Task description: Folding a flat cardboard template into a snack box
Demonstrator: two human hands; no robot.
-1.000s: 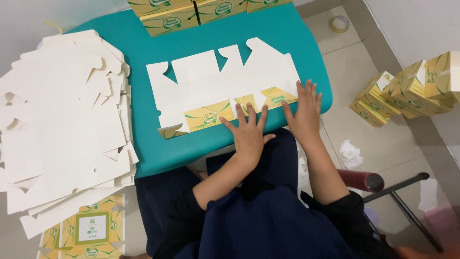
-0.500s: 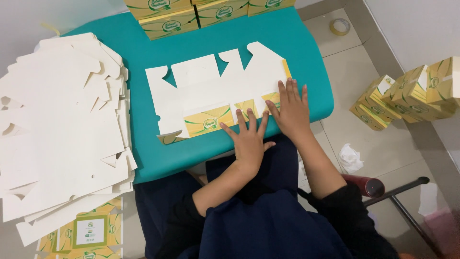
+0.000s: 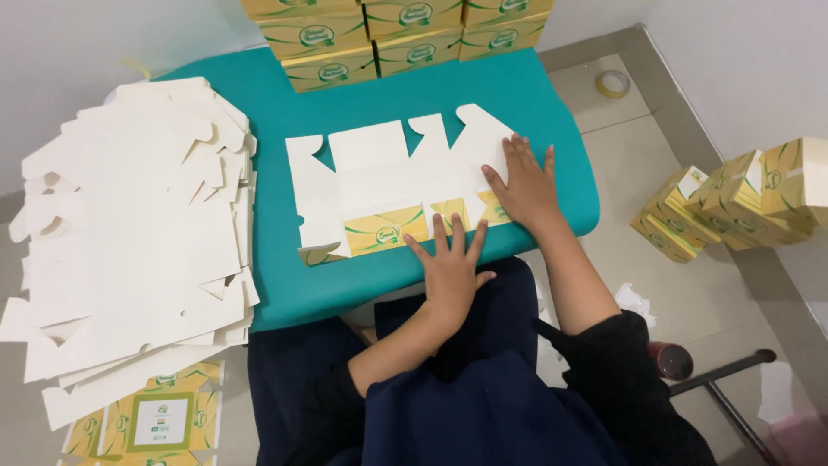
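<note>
A flat die-cut carton blank (image 3: pixel 388 177), white side up with a yellow-green printed flap folded over along its near edge, lies on the teal table (image 3: pixel 285 95). My left hand (image 3: pixel 450 263) rests flat, fingers spread, on the near folded flap. Pressed flat on the blank's right end is my right hand (image 3: pixel 524 183). Neither hand grips anything.
A big fanned stack of white flat blanks (image 3: pixel 129 233) lies at the left, with printed ones (image 3: pixel 147 423) under it. Assembled yellow-green boxes (image 3: pixel 388 30) line the table's far edge. More boxes (image 3: pixel 733 203) sit on the floor at right, beside a tape roll (image 3: pixel 613 83).
My right hand has slid from the blank's near right corner up onto its right end. The left hand has stayed on the folded flap.
</note>
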